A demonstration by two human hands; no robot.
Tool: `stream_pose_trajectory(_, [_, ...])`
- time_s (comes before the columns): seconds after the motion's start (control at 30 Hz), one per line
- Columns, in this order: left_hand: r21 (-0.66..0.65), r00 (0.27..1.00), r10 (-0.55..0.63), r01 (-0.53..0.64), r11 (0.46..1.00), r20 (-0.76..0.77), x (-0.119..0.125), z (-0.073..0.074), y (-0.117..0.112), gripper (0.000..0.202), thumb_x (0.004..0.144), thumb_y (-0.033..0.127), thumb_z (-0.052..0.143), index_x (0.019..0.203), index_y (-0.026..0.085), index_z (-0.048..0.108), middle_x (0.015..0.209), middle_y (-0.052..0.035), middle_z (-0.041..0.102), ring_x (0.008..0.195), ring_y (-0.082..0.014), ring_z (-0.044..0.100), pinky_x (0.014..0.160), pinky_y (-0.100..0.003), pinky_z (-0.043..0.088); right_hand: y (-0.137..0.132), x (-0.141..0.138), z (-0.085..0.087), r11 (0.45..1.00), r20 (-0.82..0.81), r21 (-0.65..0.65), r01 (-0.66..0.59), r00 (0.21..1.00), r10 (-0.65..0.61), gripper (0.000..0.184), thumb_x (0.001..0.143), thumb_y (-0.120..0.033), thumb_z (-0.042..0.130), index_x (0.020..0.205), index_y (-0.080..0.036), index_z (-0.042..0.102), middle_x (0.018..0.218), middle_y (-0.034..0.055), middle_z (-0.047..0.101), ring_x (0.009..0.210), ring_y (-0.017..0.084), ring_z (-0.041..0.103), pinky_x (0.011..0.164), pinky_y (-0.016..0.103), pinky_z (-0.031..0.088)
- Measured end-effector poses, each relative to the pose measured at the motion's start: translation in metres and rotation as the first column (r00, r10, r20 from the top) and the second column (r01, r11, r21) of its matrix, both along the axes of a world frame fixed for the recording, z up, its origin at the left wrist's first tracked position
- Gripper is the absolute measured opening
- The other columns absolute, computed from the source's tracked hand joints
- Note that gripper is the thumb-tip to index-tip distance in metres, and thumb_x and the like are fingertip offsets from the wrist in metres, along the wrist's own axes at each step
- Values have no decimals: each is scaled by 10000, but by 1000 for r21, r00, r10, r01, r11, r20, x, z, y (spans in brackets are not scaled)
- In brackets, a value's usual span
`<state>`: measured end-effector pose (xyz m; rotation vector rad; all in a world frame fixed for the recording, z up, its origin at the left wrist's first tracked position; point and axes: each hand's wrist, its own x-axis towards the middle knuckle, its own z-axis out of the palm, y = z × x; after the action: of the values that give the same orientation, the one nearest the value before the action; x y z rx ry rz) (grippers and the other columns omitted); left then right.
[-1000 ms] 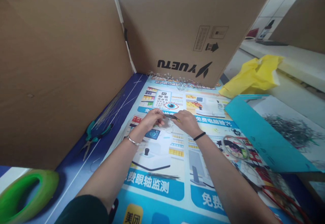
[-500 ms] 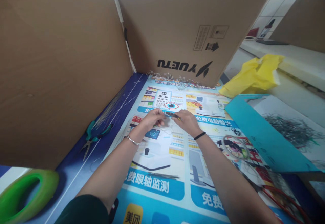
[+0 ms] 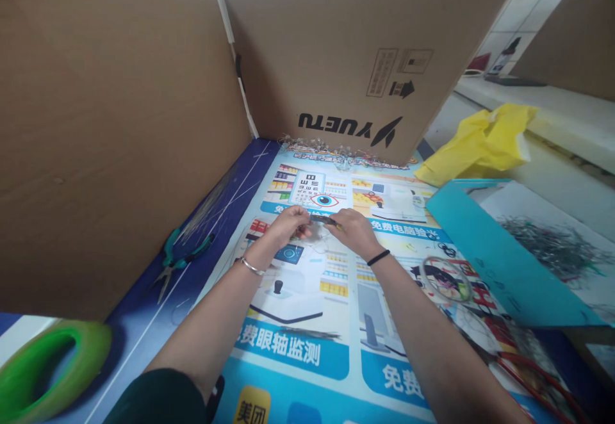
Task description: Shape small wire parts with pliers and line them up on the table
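Soft daylight from the upper right brightens the printed poster (image 3: 327, 321), leaving the left cardboard wall (image 3: 110, 123) in mild shade. The wide lens bends the edges, where the green ring (image 3: 43, 366) blurs; the left hand (image 3: 288, 225) and right hand (image 3: 354, 232) show fairly sharp.

Head-worn view, facing forward and down, close over poster-covered table (image 3: 307, 347)

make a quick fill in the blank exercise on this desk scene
1. The left hand and right hand pinch a dark piece between them; the black band is on the ____ wrist.
2. The pliers lie to the ____ of both hands.
3. The bag beside the cardboard is ____.
Missing words: right; left; yellow.
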<state>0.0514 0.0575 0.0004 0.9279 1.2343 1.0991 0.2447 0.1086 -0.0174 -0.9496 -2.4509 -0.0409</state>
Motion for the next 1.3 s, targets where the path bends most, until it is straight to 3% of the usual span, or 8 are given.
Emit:
stream_pose_trajectory(0.5, [27,1000,-11,10,1000,5,-1,-4,1,136,647,173,601,712,153,484,680,-12,626,434,-79,553,382,-172,382,-3,-1,4,999,-10,-33,1,1000,-1,252,822,-395,552,874,-187,685,779,57,648,761,176,560,696,278,407])
stream_pose_trajectory(0.73, [41,998,-42,44,998,-38,-2,-2,0,145,643,184,633,699,157,502,476,20,558,389,-76,497,402,-169,361,-2,-1,3,997,-24,-71,10,1000,-12,249,819,-388,557,896,-184,680,796,56,650,775,171,564,704,275,410])
stream_pose_trajectory(1.07, [14,1000,-17,18,1000,-23,-2,-2,0,163,627,147,638,711,151,499,488,17,568,402,-72,500,425,-173,374,0,-1,-2,998,-50,-58,2,999,-5,244,820,-392,550,894,-193,670,798,52,642,790,178,551,722,288,405])
stream_pose_trajectory(1.3, [13,995,93,-92,996,-22,3,3,0,184,619,146,656,694,151,488,485,29,549,394,-72,496,419,-176,377,0,-2,0,999,-149,-12,34,988,-35,259,841,-386,519,912,-176,654,842,68,646,823,190,535,768,315,383])
